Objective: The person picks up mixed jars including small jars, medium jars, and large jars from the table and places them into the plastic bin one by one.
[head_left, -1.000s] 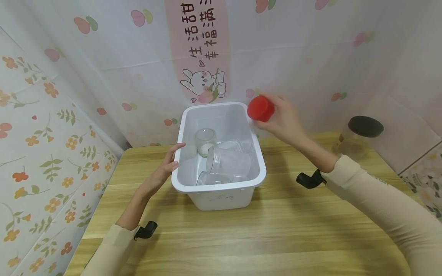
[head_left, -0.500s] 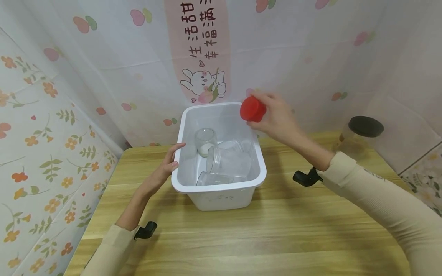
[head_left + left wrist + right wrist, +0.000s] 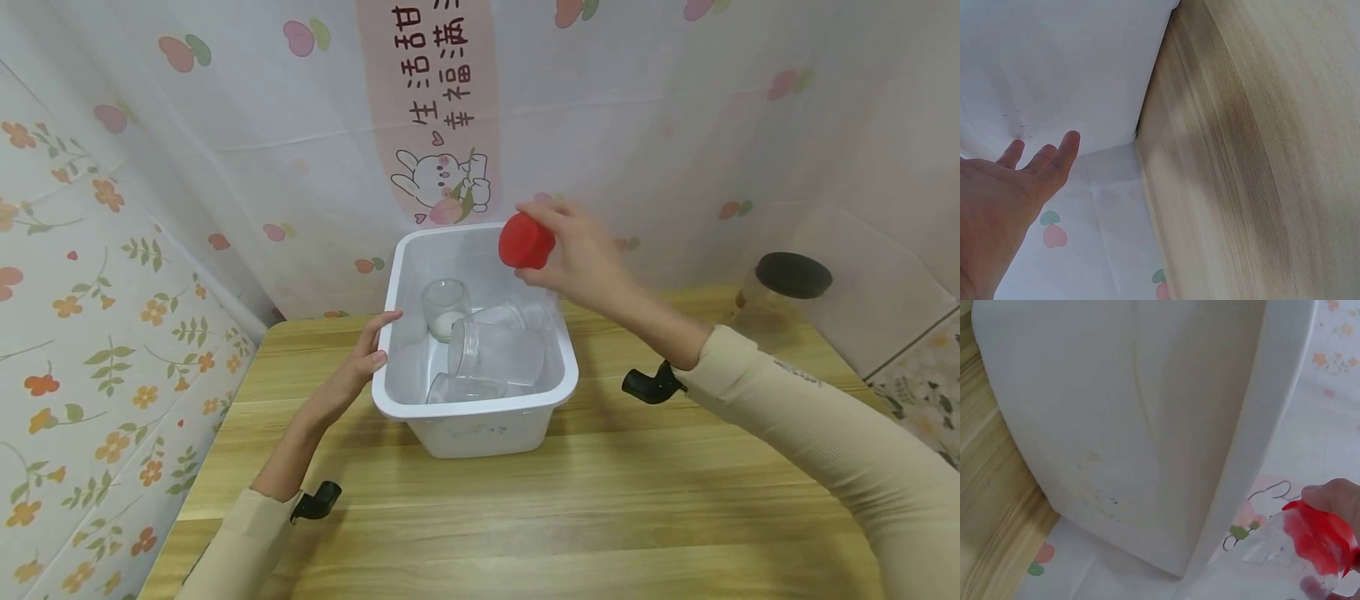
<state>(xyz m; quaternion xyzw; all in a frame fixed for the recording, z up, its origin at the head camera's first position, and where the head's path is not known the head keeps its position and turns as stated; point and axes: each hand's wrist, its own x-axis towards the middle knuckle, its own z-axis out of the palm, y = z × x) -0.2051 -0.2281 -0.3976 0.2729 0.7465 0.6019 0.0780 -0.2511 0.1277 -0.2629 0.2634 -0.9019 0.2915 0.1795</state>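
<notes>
My right hand (image 3: 581, 254) grips a clear jar (image 3: 1266, 550) by its red lid (image 3: 527, 241), above the right rim of a white plastic basin (image 3: 475, 410). In the right wrist view, fingers wrap the lid beside the basin's outer wall. My left hand (image 3: 356, 367) touches the basin's left rim; in the left wrist view its fingers (image 3: 1063, 159) are fairly straight against the outer wall. Inside the basin stands a small glass jar (image 3: 446, 302) by a round white thing (image 3: 447, 325). A larger clear jar (image 3: 501, 354) lies on its side over another clear jar (image 3: 465, 389).
A clear jar with a black lid (image 3: 792, 276) stands at the right back of the wooden table (image 3: 480, 525). Behind the basin hangs a printed curtain (image 3: 637, 100); a flowered cloth (image 3: 112, 367) hangs on the left. Black camera mounts (image 3: 649, 387) stick out from both wrists.
My right hand has carried the red-lidded jar leftward, from beside the basin to over its right rim. The left hand and the basin have stayed put.
</notes>
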